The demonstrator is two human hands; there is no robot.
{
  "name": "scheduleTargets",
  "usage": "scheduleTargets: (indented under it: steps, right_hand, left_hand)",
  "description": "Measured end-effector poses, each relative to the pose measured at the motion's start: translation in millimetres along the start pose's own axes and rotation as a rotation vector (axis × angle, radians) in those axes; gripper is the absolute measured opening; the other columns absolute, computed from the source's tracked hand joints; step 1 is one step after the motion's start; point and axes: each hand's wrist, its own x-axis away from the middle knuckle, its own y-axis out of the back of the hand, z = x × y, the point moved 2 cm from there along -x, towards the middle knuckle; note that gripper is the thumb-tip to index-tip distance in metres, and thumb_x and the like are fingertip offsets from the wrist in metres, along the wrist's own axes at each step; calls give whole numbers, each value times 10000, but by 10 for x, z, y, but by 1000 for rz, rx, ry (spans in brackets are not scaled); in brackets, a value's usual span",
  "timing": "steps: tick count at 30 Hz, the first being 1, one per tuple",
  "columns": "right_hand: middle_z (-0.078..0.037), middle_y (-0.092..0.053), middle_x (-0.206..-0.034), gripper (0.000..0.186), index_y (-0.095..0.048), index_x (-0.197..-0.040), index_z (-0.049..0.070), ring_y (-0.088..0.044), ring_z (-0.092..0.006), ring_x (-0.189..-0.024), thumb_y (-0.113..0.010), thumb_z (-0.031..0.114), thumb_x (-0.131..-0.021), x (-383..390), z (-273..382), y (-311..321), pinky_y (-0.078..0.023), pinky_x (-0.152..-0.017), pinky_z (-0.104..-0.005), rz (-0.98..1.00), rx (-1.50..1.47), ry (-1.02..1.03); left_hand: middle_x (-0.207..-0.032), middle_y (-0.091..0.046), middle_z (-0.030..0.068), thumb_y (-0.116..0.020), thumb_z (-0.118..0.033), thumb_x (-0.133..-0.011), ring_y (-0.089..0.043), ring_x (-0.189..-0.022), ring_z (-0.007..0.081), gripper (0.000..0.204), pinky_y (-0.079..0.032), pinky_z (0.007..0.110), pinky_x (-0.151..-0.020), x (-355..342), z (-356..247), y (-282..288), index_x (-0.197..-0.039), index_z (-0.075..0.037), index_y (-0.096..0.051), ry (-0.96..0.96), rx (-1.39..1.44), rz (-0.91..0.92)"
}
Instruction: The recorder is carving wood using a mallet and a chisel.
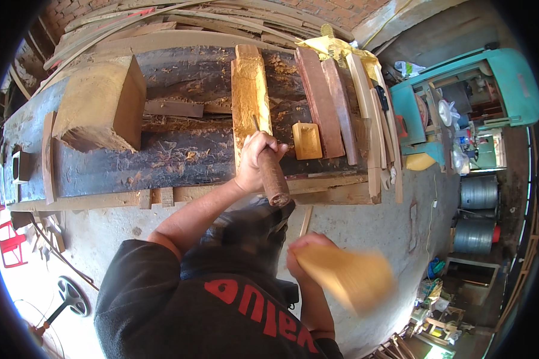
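My left hand [257, 157] is wrapped round the thick brown wooden handle of a chisel [275, 182]. The narrow metal blade points away from me, over a long yellowish piece of wood [245, 90] with a hollow cut along it. This piece lies crosswise on the dark workbench [185, 158]. Lower right, off the bench, my right hand [304, 246] grips a pale wooden mallet [347, 276], smeared by motion. The mallet is apart from the chisel's butt end. Beside the hollowed piece sits a small wooden block with a square recess [307, 141].
A large timber block [99, 105] stands on the bench's left. Reddish-brown boards [320, 102] and thin strips [371, 125] lie to the right, near a yellow bag [335, 46]. Long planks are stacked behind. A teal metal cabinet [410, 113] stands at the far right.
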Motion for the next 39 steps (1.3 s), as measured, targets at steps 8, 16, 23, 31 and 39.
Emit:
scheduleTargets:
  steps: [8, 16, 23, 31, 39]
  right_hand:
    - [-92, -625, -832, 469, -542, -1069, 44, -609, -200, -745, -819, 132, -700, 26, 78, 51, -484, -687, -332, -2, -154, -98]
    - [-61, -602, -752, 221, -580, -782, 70, -572, -185, -669, -789, 118, -729, -224, 281, 68, -457, -629, -326, 181, 341, -3]
    - [-53, -591, -774, 448, -531, -1013, 37, -607, -221, -705, -824, 121, -684, 111, -82, -176, -489, -667, -339, -75, -57, -595]
    - [-103, -680, -843, 522, -550, -997, 23, -635, -102, -793, -893, 235, -665, 200, -296, -241, -531, -679, -319, 38, 67, -490]
    - [-62, -588, -797, 487, -500, -1063, 40, -582, -163, -718, -827, 153, -719, 50, -137, -214, -489, -650, -345, -22, 108, -257]
  left_hand:
    - [-720, -540, 62, -769, -27, -773, -546, -679, 287, 295, -454, 381, -628, 74, 76, 78, -824, -118, -493, 44, -33, -37]
    - [-743, -550, 66, -773, -38, -770, -538, -705, 294, 295, -425, 389, -671, 73, 123, 65, -817, -119, -493, 69, 19, -21]
    - [-738, -547, 60, -768, -34, -774, -535, -701, 298, 292, -417, 392, -668, 175, 254, 8, -815, -125, -494, 125, 118, -92]
    - [-747, -559, 19, -753, 11, -761, -554, -725, 211, 312, -435, 340, -685, 68, 118, 20, -830, -141, -489, -18, -72, -33]
    - [-805, -569, 74, -727, 10, -745, -564, -760, 279, 256, -424, 381, -713, -28, 5, 60, -837, -98, -513, -40, -70, 40]
